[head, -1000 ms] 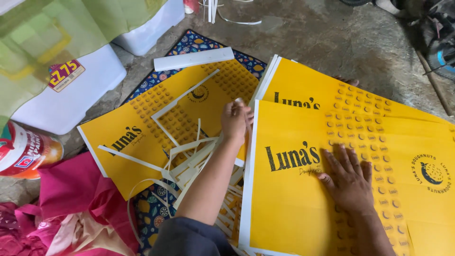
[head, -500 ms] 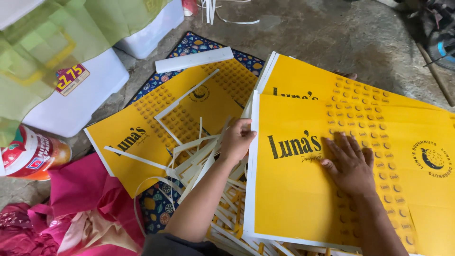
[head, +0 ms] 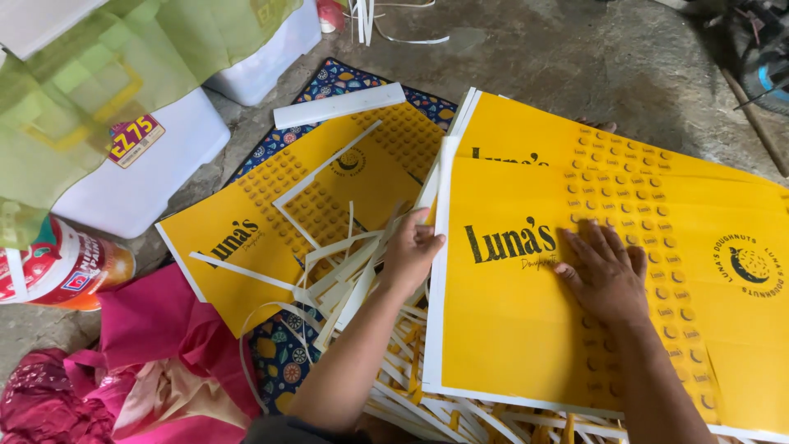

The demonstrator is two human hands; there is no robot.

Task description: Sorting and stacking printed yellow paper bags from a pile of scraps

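A stack of yellow printed cardboard sheets [head: 509,329] with white borders lies in front of me on the floor. My right hand [head: 606,271] rests flat on the top sheet, fingers spread. At the stack's left white border my left hand [head: 409,255] has its fingers curled on the edge. Another yellow sheet [head: 246,238] lies to the left, under a heap of white paper strips [head: 345,275].
A patterned mat [head: 283,362] lies under the sheets on a concrete floor [head: 542,57]. White boxes [head: 140,181] under green mesh fabric [head: 90,90] stand at the left. Pink cloth [head: 156,353] and a printed pouch [head: 57,271] lie at lower left. A white strip [head: 339,105] lies at the back.
My left hand has slid down along the stack's left edge toward me. The view has shifted slightly; my right hand stays flat on the top sheet.
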